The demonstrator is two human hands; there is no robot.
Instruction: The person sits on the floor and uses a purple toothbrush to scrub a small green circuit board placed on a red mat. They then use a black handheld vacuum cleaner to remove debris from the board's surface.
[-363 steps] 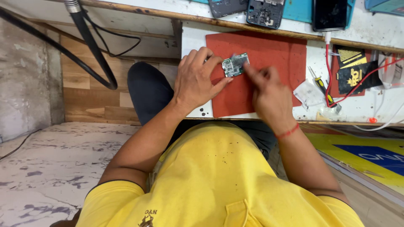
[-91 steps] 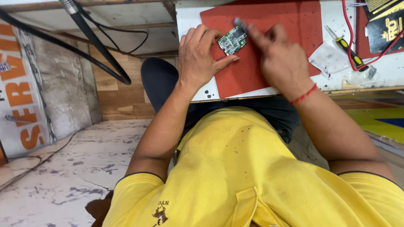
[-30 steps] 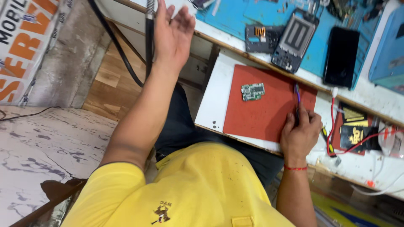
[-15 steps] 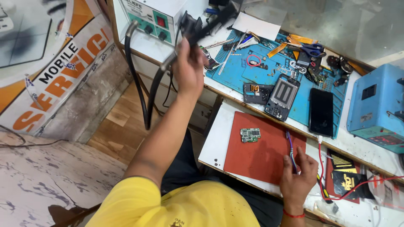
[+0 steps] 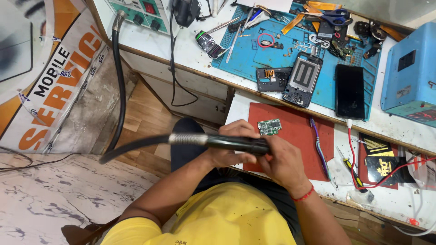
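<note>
You clamp both hands, left (image 5: pixel 227 152) and right (image 5: pixel 284 163), around the hot-air handpiece (image 5: pixel 236 144), lying crosswise just short of the circuit board (image 5: pixel 270 126).

Small green circuit board (image 5: pixel 270 126) lies on the red rectangular mat (image 5: pixel 299 136), purple toothbrush (image 5: pixel 319 147) along the mat's right edge. Behind, on the blue silicone mat (image 5: pixel 290 54), opened phone frame (image 5: pixel 303 79) sits left of the black phone (image 5: pixel 350 91). Both hands (image 5: pixel 236 145) (image 5: pixel 284 161) hold the black hose-fed handpiece (image 5: pixel 236 144) over the mat's near edge.
</note>
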